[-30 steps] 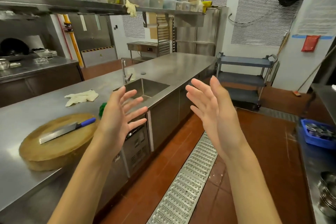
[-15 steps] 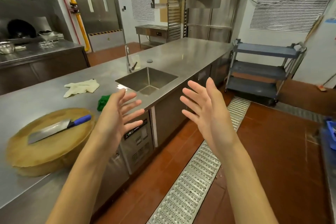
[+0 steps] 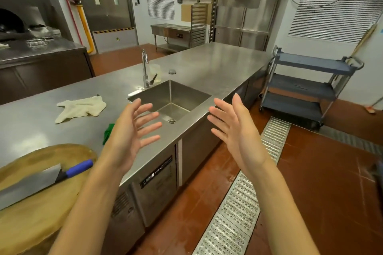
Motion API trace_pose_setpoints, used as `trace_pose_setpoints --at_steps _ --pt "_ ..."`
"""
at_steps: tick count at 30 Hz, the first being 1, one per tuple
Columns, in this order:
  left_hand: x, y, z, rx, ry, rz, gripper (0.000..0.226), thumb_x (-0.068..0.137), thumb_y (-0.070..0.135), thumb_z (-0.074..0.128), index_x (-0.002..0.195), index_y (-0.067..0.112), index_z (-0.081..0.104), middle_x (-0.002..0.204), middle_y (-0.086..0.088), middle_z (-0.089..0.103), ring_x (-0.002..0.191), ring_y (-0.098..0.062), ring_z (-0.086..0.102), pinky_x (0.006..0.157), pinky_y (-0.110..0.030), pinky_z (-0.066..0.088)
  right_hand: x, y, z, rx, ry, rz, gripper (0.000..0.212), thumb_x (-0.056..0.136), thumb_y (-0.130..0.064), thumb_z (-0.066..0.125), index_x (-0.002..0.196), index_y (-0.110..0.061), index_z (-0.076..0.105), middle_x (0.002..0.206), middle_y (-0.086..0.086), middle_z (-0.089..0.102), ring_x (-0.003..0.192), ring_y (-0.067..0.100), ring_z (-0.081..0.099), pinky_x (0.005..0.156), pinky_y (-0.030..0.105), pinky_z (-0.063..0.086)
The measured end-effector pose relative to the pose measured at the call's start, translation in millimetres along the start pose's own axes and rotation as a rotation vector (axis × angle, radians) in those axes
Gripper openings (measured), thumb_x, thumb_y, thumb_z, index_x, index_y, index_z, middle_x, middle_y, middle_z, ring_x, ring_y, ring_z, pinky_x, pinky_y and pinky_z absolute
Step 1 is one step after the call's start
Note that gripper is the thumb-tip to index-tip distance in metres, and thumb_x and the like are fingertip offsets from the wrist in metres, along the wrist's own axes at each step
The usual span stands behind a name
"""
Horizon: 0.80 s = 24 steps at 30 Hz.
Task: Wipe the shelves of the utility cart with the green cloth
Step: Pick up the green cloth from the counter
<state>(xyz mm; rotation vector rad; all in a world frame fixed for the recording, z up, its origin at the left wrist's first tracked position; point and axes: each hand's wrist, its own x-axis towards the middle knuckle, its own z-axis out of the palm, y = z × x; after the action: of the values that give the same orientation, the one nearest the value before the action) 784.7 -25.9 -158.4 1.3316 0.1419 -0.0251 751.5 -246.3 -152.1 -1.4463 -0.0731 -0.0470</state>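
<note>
Two bare hands, left hand (image 3: 132, 130) and right hand (image 3: 234, 130), hover spread and empty over the steel counter (image 3: 207, 68), the green cloth (image 3: 108, 133) lying there partly behind the left one, well apart from the utility cart (image 3: 306, 87) by the far wall.

Bright, even light from overhead fills the kitchen, and the long brushed stainless-steel bench (image 3: 207, 64) throws back soft pale glare patches near its left end. Shadows are faint and diffuse under the bench edge along the reddish-brown tiled floor (image 3: 321, 192). Straight lines bow toward the frame edges from the wide lens, and the far right edge smears into blur
</note>
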Motion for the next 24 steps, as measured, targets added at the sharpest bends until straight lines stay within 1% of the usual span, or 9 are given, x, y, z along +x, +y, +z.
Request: trace_pose_setpoints --at_steps 7,14,19,24 --pt "88 4 -26 0.022 0.021 -0.061 0.045 0.099 0.052 0.043 0.128 0.022 0.062 0.127 -0.005 0.068 0.113 -0.026 0.068 0.097 -0.049 0.053 96 27 27 0.032 -0.024 0.062 0.070 0.081 -0.073 0.035 0.135 -0.033 0.053 0.134 -0.010 0.059 0.126 0.006 0.053 0.115 0.043 0.034" --pt "175 -5 -24 0.029 0.112 -0.117 0.044 0.100 0.051 0.040 0.126 0.021 0.061 0.127 -0.006 0.067 0.114 -0.027 0.066 0.102 -0.051 0.049 200 54 20 0.057 -0.083 0.120 0.070 0.082 -0.071 0.034 0.136 -0.031 0.053 0.135 -0.009 0.060 0.126 0.007 0.054 0.115 0.041 0.035" --pt "238 -7 -12 0.022 0.204 -0.126 0.043 0.101 0.048 0.040 0.125 0.020 0.062 0.128 -0.007 0.067 0.116 -0.028 0.065 0.105 -0.053 0.047 285 66 9 0.034 -0.184 0.137 0.072 0.085 -0.075 0.035 0.137 -0.028 0.051 0.134 -0.009 0.060 0.126 0.007 0.054 0.113 0.040 0.037" --pt "292 -1 -1 0.007 0.334 -0.108 0.046 0.101 0.048 0.040 0.129 0.018 0.060 0.129 -0.008 0.066 0.116 -0.028 0.065 0.105 -0.054 0.046 366 68 2 0.014 -0.314 0.166 0.074 0.084 -0.076 0.034 0.138 -0.029 0.051 0.134 -0.011 0.059 0.127 0.005 0.053 0.114 0.040 0.035"
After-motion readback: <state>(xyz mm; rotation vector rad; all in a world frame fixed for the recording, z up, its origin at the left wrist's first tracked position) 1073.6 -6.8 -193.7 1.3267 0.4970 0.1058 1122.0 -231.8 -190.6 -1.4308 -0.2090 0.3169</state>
